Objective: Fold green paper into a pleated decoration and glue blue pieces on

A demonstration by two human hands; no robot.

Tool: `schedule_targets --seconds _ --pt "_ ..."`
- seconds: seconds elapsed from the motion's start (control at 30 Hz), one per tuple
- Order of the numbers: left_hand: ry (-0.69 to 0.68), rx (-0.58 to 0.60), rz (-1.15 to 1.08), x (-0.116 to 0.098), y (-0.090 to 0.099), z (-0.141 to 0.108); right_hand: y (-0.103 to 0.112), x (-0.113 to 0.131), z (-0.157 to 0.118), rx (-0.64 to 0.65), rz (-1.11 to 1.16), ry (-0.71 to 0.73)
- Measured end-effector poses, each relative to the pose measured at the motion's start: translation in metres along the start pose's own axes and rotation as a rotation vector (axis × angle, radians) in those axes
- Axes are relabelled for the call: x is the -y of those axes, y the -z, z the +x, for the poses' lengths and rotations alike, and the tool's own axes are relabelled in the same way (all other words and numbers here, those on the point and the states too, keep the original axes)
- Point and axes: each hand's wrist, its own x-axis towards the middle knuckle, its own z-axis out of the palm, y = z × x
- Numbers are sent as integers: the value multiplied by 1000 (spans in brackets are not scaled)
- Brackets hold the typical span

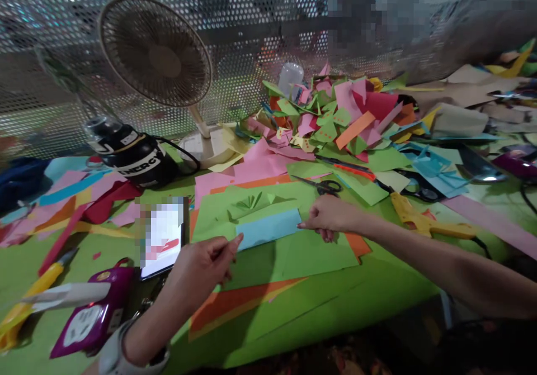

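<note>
A light-blue rectangular strip of paper [268,228] is stretched between my two hands, above stacked sheets. My left hand [212,257] pinches its left end between thumb and fingers. At the opposite end, my right hand [332,217] grips the right edge, fingers curled. Beneath lies a green paper sheet [323,257], with cut green leaf-like pieces [251,202] just behind the blue strip. Orange paper [230,305] shows under the green sheet. Black-handled scissors [327,186] rest just beyond my right hand.
A lit phone [163,238] and a purple device [94,308] lie at left. Yellow glue guns sit on both sides, left [36,291] and right [432,218]. Behind stand a fan [163,59], a black container [142,160] and a heap of paper scraps [327,112].
</note>
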Motion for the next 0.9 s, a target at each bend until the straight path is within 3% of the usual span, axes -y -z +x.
schedule_targets --seconds 0.13,0.2,0.37,0.57,0.9 --pt "-618 -201 307 -13 -29 -1 -9 2 4 -99 -37 55" --pt "-799 -239 488 -11 -45 3 -6 1 -1 -168 -65 79" --pt "-877 -258 651 7 -67 15 30 -17 -34 -473 -380 63" --pt "-905 -209 661 13 -59 25 82 -42 -46 -747 -688 -27" --pt "-870 -196 647 15 -53 25 104 -42 6 -672 -824 0"
